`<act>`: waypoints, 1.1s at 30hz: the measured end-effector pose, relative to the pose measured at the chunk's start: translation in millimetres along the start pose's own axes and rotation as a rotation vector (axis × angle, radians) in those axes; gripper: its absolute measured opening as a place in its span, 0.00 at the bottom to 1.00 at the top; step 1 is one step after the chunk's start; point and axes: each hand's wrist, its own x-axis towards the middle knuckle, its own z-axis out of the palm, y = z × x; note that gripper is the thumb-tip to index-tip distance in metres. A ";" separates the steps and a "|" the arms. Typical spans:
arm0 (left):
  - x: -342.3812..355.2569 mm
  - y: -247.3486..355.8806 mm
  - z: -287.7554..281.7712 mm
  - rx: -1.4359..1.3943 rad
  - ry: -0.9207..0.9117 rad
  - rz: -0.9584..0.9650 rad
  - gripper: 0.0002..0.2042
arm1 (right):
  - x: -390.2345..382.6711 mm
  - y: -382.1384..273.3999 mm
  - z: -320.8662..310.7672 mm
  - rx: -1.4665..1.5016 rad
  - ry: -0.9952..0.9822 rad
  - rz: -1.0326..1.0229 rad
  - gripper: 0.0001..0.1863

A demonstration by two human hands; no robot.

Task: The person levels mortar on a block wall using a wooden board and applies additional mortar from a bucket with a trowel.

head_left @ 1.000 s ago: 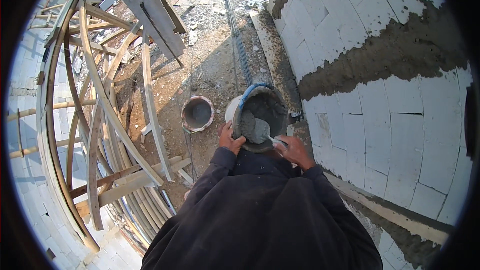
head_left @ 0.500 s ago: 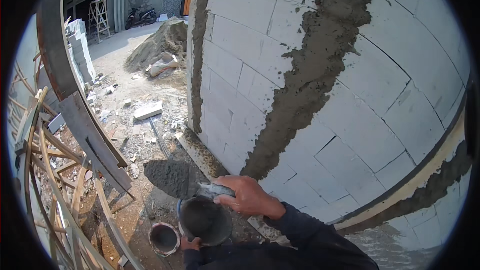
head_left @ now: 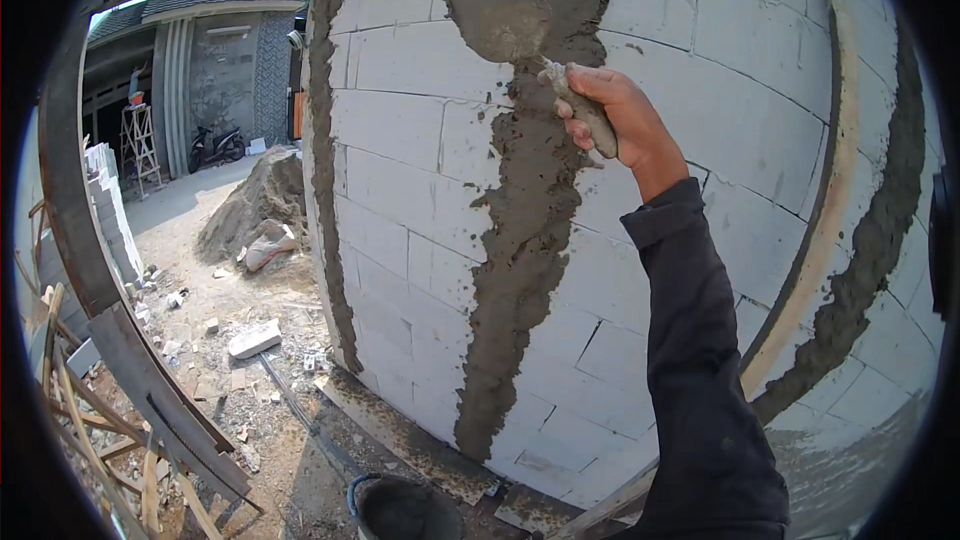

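My right hand [head_left: 632,120] is wrapped round the handle of a mortar-caked trowel [head_left: 497,15], arm stretched up and forward. Its broad blade points up and to the left, over the upper part of a rough grey mortar strip [head_left: 515,260] that runs down the white block wall [head_left: 385,135]. Whether the blade touches the wall is hard to tell. At the lower edge stands a dark bucket [head_left: 368,485], partly cut off, with grey mortar inside. My left hand is out of the picture.
A wooden batten [head_left: 832,160] stands against the wall at right, beside another mortar strip [head_left: 868,280]. To the left are a doorway frame [head_left: 75,200], loose wooden poles [head_left: 85,420] and rubble. A sand heap [head_left: 262,195] lies outside, and a person [head_left: 137,90] is far off.
My right hand has lifted the trowel from above the bucket up to the wall. The left hand, earlier at the bucket's rim, has left the view. The view has tilted upward.
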 end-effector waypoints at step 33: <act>-21.3 96.0 -57.9 -0.674 -0.193 -0.434 0.37 | -307.3 250.9 157.0 -0.328 -0.592 0.161 0.23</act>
